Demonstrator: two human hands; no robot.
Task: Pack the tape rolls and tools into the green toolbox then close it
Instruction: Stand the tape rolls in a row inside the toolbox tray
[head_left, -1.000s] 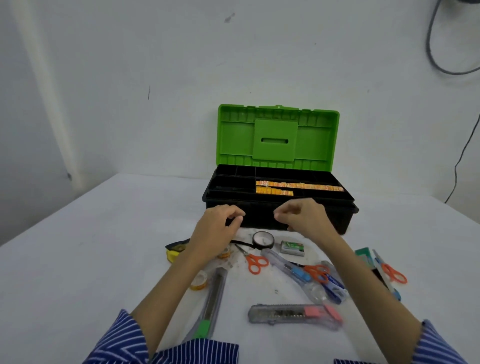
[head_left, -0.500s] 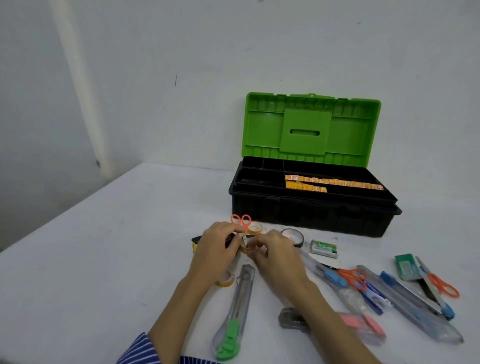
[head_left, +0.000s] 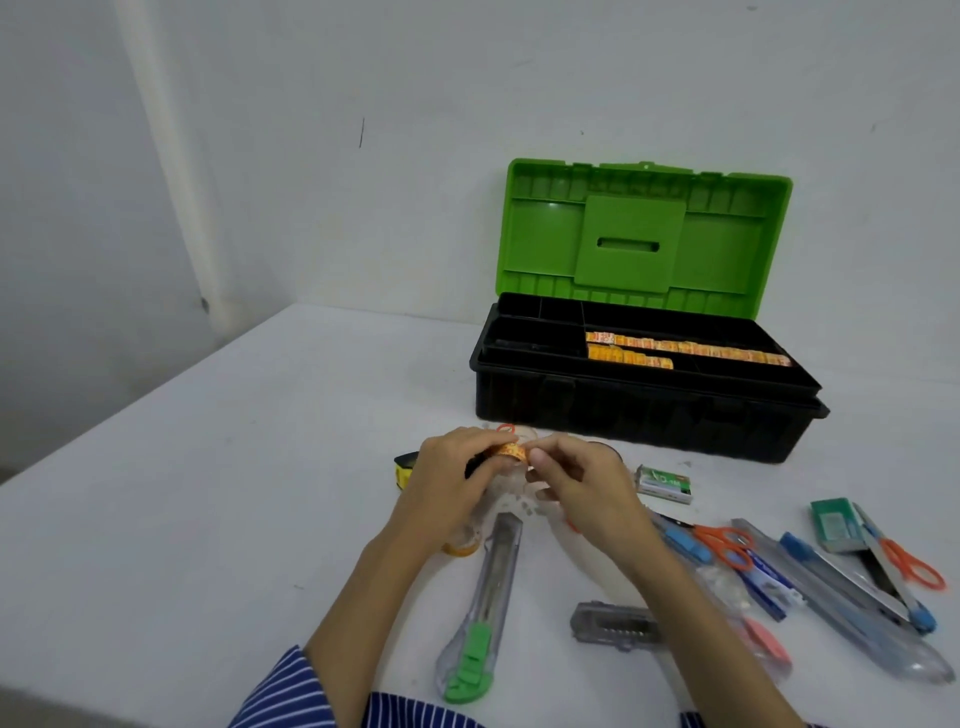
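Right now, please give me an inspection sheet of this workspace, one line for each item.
Surface: white table, tools spread along the near right part.
Job's things: green toolbox open, lid upright, orange strips in its tray; small orange tape roll held between both hands; another tape roll partly under the left wrist.
Clutter: green-slider cutter, grey cutter, orange scissors, small green box.
Fingers: left hand and right hand both pinch the small orange tape roll.
Cables: nothing seen.
Surroundings: plain white wall, corner at left.
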